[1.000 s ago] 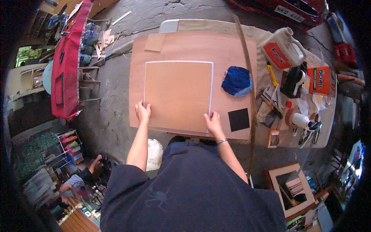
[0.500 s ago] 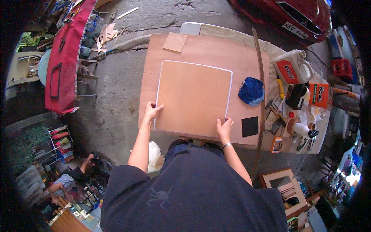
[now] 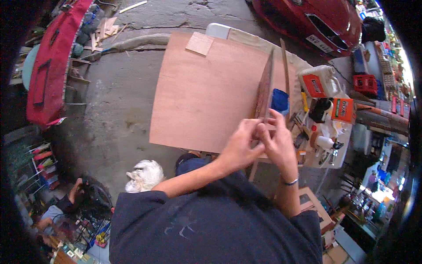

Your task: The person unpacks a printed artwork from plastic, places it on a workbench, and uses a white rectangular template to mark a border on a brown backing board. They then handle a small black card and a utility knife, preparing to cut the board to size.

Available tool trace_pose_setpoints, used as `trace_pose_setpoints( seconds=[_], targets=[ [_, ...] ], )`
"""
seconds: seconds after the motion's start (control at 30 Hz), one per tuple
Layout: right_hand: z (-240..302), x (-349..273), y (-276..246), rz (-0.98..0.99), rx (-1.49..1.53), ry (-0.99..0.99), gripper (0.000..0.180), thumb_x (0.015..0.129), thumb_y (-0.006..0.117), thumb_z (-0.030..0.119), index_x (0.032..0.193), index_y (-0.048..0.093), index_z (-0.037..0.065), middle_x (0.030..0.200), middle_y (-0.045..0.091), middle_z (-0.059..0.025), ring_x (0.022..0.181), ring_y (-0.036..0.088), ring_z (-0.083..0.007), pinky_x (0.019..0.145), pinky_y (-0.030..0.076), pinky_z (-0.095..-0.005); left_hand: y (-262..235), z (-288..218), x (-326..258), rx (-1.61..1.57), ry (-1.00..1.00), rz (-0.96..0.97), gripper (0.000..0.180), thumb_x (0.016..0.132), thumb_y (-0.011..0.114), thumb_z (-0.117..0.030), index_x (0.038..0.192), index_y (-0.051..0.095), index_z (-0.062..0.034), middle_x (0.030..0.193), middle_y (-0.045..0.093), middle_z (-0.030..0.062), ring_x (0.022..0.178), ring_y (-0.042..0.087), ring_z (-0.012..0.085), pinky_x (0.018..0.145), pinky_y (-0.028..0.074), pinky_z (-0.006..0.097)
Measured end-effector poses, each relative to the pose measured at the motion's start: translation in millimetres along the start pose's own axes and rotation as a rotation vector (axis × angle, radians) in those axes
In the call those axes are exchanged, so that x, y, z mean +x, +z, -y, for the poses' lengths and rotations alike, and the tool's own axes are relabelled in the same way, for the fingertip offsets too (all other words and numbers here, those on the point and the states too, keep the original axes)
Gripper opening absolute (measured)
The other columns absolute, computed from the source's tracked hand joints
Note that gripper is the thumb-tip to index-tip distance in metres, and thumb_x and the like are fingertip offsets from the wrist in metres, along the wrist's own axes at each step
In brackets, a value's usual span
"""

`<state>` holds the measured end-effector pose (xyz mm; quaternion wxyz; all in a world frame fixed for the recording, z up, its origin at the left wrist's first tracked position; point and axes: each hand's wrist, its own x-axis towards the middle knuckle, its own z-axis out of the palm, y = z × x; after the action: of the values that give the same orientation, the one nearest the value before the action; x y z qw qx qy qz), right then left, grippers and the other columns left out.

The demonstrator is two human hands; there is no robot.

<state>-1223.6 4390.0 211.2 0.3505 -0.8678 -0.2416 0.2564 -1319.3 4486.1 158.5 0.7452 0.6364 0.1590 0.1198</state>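
A thin square wooden panel (image 3: 264, 83) stands tilted up on edge above the right side of the table, so I see it almost edge-on with a dark reddish-brown face. My left hand (image 3: 241, 144) is closed at its near end, fingers bent around the edge. My right hand (image 3: 281, 143) meets it there, thumb and fingers pinching the same end. Beneath lies a large bare plywood sheet (image 3: 200, 97) with a small wood square (image 3: 200, 43) at its far edge. A folded blue denim cloth (image 3: 280, 102) is partly hidden by the panel.
A long wooden strip (image 3: 285, 66) runs along the sheet's right side. Beyond it are a white jug (image 3: 320, 81), an orange box (image 3: 342, 109), a spray bottle (image 3: 325, 142) and loose tools. A white-furred animal (image 3: 145, 176) is at my left; a red car (image 3: 307, 22) stands far right.
The panel, which lay flat with white edging around its face, has been lifted and turned on edge to the right. My left hand has crossed over to join my right.
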Motion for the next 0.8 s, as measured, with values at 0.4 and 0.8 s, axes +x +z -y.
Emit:
trace_pose_setpoints(
  seconds=[0.4,0.8],
  targets=[
    [-147.4,-39.8,-140.5,-0.286,-0.268,0.043,0.039,0.096,0.059,0.015,0.127,0.052,-0.008,0.118,0.065,-0.0187,0.107,0.061,-0.0303,0.097,0.044,-0.0364,51.6,139.7,21.0,-0.117,-0.192,0.341,0.059,0.089,0.069,-0.035,0.129,0.051,0.0042,0.123,0.059,0.0218,0.118,0.056,0.0307,0.1,0.045,0.04],
    [-134.9,-29.2,-112.7,-0.097,0.637,0.146,0.039,0.099,0.057,0.007,0.136,0.046,-0.001,0.126,0.061,-0.0077,0.108,0.062,-0.0147,0.091,0.052,-0.0295,-103.8,220.0,43.5,-0.663,-0.497,0.022,0.041,0.101,0.054,-0.024,0.138,0.045,-0.009,0.13,0.057,0.0047,0.119,0.055,0.0178,0.094,0.048,0.035]
  ],
)
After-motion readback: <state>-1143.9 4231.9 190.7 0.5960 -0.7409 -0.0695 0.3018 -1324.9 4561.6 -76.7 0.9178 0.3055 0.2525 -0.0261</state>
